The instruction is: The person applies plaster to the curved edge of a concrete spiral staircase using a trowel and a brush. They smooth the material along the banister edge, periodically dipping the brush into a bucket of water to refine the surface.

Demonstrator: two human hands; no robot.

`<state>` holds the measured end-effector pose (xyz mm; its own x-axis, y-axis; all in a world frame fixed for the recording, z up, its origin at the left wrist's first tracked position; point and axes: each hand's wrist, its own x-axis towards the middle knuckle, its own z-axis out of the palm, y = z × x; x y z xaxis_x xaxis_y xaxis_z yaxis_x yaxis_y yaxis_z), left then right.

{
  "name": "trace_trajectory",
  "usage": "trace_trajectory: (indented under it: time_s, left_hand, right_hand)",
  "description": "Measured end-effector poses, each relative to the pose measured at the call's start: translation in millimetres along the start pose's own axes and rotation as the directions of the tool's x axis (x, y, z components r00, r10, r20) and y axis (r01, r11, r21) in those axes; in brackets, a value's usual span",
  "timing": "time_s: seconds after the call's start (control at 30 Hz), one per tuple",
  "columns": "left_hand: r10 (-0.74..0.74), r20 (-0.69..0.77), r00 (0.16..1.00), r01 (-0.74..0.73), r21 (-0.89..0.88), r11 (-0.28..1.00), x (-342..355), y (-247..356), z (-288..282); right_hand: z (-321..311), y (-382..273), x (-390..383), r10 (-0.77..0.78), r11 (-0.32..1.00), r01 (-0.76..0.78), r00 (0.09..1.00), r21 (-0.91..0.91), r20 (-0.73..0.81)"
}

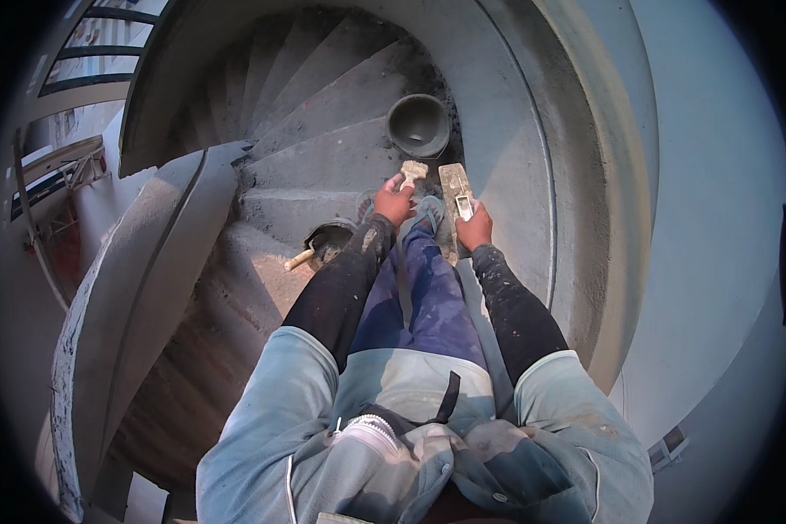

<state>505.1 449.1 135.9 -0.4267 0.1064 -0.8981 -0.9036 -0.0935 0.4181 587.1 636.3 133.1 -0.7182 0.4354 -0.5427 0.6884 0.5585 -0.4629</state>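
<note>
My left hand (394, 204) is closed round the handle of a flat brush (413, 170), its head caked with pale mortar. Close by on the right, my right hand (475, 230) grips the handle of a long, narrow plastering float (453, 180), which lies along the foot of the curved wall. Just beyond both tools stands a round grey bucket (418, 112) with something grey and wet-looking inside. Left of my left forearm is a dark bucket (327, 229); a tool with a pale wooden handle (299, 259) pokes out from it.
Winding concrete steps (323, 166) fan away ahead and to the left. A curved grey wall (515, 148) bounds the right side, and a low sloping parapet (153, 262) the left. My sandalled feet (430, 212) stand on a step near the tools.
</note>
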Motion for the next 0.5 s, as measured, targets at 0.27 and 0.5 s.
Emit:
trace_trajectory:
  time_s: [0.27,0.5]
  left_hand:
    - [0.070,-0.223,0.972,0.052,0.499,0.865,26.4,-106.1,-110.8]
    - [0.234,-0.420,0.877,0.396,0.907,0.143,21.5,-161.6,-263.4]
  right_hand:
    - [32.0,-67.6,64.4,-0.258,0.965,0.259,0.966,-0.037,0.024]
    - [70.3,-13.7,11.7,-0.116,0.992,0.125,0.975,-0.035,0.189]
